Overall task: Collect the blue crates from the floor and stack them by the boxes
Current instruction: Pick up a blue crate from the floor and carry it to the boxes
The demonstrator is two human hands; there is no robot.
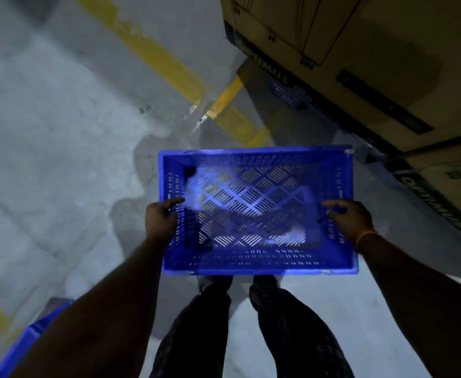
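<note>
Both hands grip the blue crate point(256, 211) — left hand point(160, 220) and right hand point(351, 220) on opposite walls; keep it level, lowering beside the boxes point(373, 64) ahead-right.

grey floor point(60, 132), yellow lines point(155, 50), cardboard boxes point(373, 64)

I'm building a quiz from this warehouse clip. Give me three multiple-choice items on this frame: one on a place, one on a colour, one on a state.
1. Where are the cardboard boxes relative to the person?
A. ahead on the right
B. ahead on the left
C. under the crate

2. What colour are the floor lines?
A. white
B. red
C. yellow

3. How is the blue crate held?
A. one hand only
B. both hands, at its short sides
C. not held

Answers: 1 A, they fill the upper right. 2 C, yellow stripes cross the grey floor. 3 B, left hand and right hand grip opposite walls.
</note>
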